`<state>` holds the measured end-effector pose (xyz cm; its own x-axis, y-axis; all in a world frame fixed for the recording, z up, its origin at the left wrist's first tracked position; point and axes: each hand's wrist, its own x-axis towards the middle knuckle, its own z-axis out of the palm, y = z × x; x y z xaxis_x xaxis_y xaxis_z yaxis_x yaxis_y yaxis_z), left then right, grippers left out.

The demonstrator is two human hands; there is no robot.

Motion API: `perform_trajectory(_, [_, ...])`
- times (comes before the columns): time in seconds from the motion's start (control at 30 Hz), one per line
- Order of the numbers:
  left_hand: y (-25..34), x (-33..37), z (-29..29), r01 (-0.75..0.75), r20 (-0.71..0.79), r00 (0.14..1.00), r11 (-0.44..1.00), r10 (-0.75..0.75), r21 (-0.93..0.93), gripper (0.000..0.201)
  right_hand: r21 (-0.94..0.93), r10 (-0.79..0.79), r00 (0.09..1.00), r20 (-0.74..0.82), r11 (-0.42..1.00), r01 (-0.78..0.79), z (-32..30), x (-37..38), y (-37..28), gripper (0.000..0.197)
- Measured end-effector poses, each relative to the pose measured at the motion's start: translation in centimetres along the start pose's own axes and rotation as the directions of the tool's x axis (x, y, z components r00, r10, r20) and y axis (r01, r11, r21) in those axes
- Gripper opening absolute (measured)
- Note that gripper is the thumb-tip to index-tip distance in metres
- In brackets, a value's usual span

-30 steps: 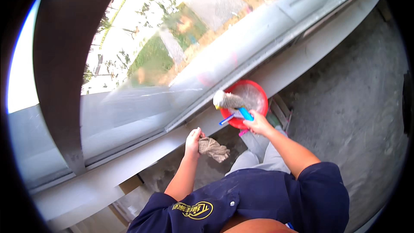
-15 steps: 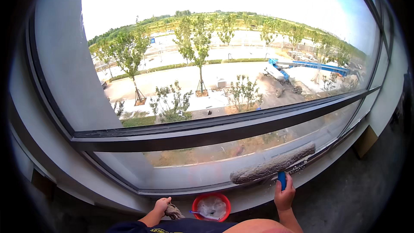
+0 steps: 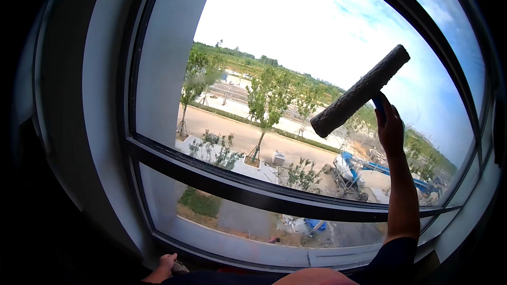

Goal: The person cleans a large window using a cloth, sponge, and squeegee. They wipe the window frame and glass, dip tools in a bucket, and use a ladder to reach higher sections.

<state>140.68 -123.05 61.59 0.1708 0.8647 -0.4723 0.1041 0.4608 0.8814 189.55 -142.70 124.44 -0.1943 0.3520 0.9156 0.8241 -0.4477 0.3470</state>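
Observation:
My right hand (image 3: 391, 129) is raised and closed round the blue handle of a window washer with a long, fluffy grey sleeve (image 3: 362, 91). The sleeve lies tilted across the upper window pane (image 3: 311, 26), its right end higher than its left. Whether it presses on the glass is hard to tell. Down at the lower left, my left hand (image 3: 167, 262) is closed on a greyish cloth (image 3: 180, 267), most of which is out of sight.
A dark crossbar (image 3: 274, 199) divides the upper pane from a lower pane (image 3: 237, 227). To the left stands the pale window reveal (image 3: 108, 100). Beyond the glass are trees, a road and a blue and white vehicle (image 3: 346, 174).
My right hand has lifted the window washer from the lower pane up in front of the upper one. The view has tilted upward, and the red bucket has nearly dropped out of sight.

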Motion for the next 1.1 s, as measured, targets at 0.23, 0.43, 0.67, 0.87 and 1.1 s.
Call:
perform_trajectory(0.23, [-5.1,-1.4,-5.4,0.021,-0.219,0.976,0.999,-0.011,0.043,0.033,-0.087,-0.373,0.902,-0.218,0.928,0.363,3.2,18.5,-18.1,0.035])
perform_trajectory(0.43, [-7.6,-2.8,-8.9,0.021,-0.300,0.953,0.996,-0.044,-0.081,0.032,-0.202,-0.407,0.890,-0.206,0.908,0.368,6.4,29.0,-30.3,0.033])
perform_trajectory(0.67, [-17.2,-0.5,-15.4,0.150,-0.420,0.868,0.946,-0.266,-0.288,0.038,-0.164,-0.337,0.924,-0.184,0.937,0.309,7.8,36.6,-39.8,0.031])
perform_trajectory(0.87, [-16.3,-1.4,-17.7,0.207,-0.452,0.825,0.926,-0.339,-0.316,0.038,-0.157,-0.217,0.976,-0.034,0.965,0.209,8.1,39.1,-44.5,0.030])
perform_trajectory(1.1, [-12.3,-1.2,-17.8,0.191,-0.445,0.844,0.942,-0.301,-0.275,0.037,-0.150,-0.261,0.963,-0.064,0.957,0.250,7.6,38.5,-41.8,0.033])
